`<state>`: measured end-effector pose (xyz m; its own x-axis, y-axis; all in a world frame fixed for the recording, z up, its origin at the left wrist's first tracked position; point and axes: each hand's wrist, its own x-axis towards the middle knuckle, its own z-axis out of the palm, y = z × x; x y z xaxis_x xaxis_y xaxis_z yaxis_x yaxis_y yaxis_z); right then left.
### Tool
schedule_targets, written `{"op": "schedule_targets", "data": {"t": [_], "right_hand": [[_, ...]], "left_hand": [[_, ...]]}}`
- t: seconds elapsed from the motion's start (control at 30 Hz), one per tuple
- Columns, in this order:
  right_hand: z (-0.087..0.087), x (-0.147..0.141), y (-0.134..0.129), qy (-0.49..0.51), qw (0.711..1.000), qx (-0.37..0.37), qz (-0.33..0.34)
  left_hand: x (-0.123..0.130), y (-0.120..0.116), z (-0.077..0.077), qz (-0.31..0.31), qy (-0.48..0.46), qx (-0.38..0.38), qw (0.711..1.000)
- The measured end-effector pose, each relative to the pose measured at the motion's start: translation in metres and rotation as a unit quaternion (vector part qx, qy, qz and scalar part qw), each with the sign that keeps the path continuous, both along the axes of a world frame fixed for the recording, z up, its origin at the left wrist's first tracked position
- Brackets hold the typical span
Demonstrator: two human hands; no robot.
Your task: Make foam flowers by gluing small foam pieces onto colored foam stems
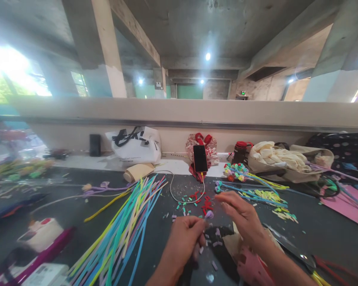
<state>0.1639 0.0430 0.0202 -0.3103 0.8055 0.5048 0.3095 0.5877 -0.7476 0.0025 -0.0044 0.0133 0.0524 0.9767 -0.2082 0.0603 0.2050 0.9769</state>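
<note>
You hold one lilac knot [209,215]; before you are one cabled phone [200,158], one white bag [134,146], one red-lidded bottle [240,154], one pair of scissors [296,250] and long stems [122,228] beyond counting.

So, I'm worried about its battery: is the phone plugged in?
Plugged in: the phone has a cable at its lower edge.

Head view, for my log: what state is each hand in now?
Left hand: closed, apparently pinching a small purple piece.
Right hand: open, nothing visibly held.

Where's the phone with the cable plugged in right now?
The phone stands just right of centre in the head view, before the red-and-white patterned bag, beyond the left hand and right hand.
</note>
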Motion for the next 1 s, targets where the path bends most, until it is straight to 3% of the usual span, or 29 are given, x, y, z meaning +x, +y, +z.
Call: {"op": "schedule_targets", "data": {"t": [0.17, 0.3, 0.47, 0.63, 0.87, 1.0], "right_hand": [[-0.006, -0.009, 0.000, 0.055, 0.966, -0.247, 0.045], [-0.008, -0.013, -0.003, 0.117, 0.929, -0.337, 0.094], [-0.010, -0.019, -0.011, 0.208, 0.893, -0.380, 0.119], [-0.026, -0.028, -0.012, 0.279, 0.853, -0.419, 0.137], [-0.031, -0.031, -0.012, 0.324, 0.825, -0.423, 0.189], [-0.027, -0.030, -0.014, 0.317, 0.829, -0.419, 0.192]], "left_hand": [[-0.002, -0.004, 0.007, 0.001, -0.130, -0.008, 0.991], [0.000, -0.006, 0.005, -0.020, -0.175, -0.018, 0.984], [0.005, -0.006, 0.002, -0.002, -0.188, -0.031, 0.982], [0.006, -0.001, 0.000, 0.015, -0.188, -0.027, 0.982], [0.006, 0.005, -0.011, -0.001, -0.178, -0.042, 0.983], [0.007, 0.006, -0.018, -0.025, -0.164, -0.038, 0.985]]}}
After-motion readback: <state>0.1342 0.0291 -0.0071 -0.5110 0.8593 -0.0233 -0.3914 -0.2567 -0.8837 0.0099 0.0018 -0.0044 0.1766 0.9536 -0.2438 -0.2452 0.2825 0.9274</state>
